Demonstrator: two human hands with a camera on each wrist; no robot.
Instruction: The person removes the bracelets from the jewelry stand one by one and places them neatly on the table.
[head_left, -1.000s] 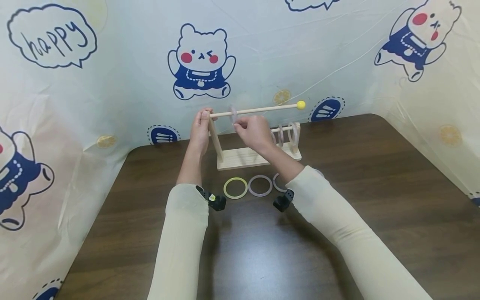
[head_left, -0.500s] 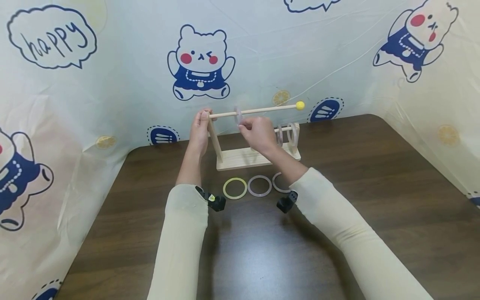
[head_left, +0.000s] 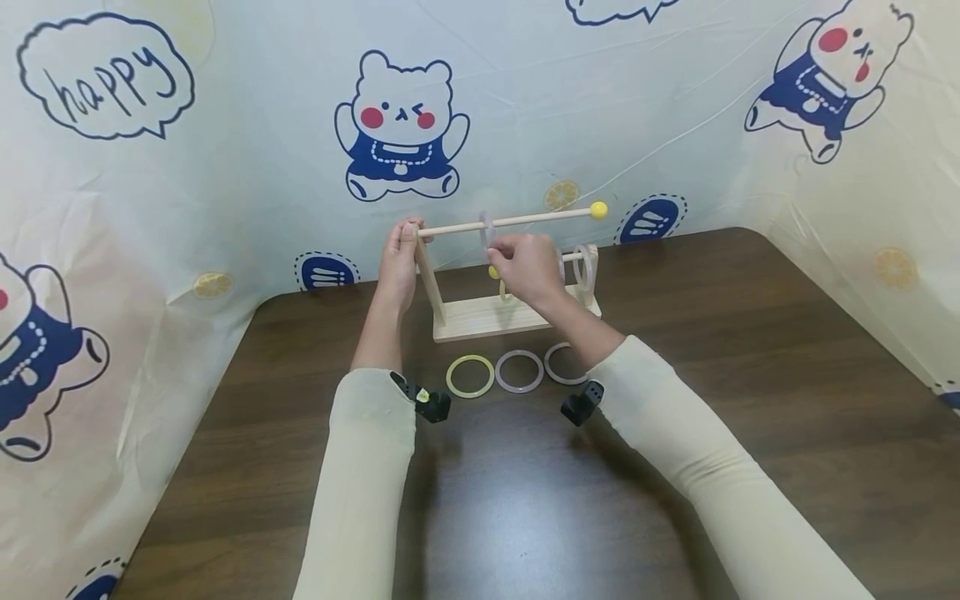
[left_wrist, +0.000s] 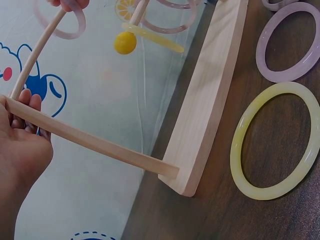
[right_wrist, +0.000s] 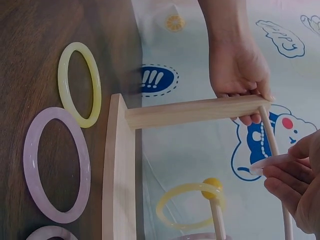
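A wooden bangle stand (head_left: 480, 318) stands on the table, its upper rod (head_left: 536, 218) ending in a yellow ball. My left hand (head_left: 397, 271) grips the top of its left post (left_wrist: 90, 137); the fingers curl behind the wood. With thumb and fingertips my right hand (head_left: 531, 268) pinches a pale purple bangle (right_wrist: 272, 162), which hangs around the upper rod. Below, a yellow bangle (left_wrist: 155, 39) encircles the lower rod near its yellow ball (left_wrist: 125, 43). More pale bangles hang farther along that rod, partly hidden by my right hand in the head view.
In front of the stand, a yellow bangle (head_left: 450, 379), a purple bangle (head_left: 498, 373) and a pale bangle (head_left: 548, 365) lie flat in a row on the dark wood table (head_left: 315, 433). A printed cloth (head_left: 262, 167) hangs behind.
My right hand has slid the pinched bangle a little to the right along the upper rod, uncovering the lower rod's yellow ball. The left hand keeps its place on the post.
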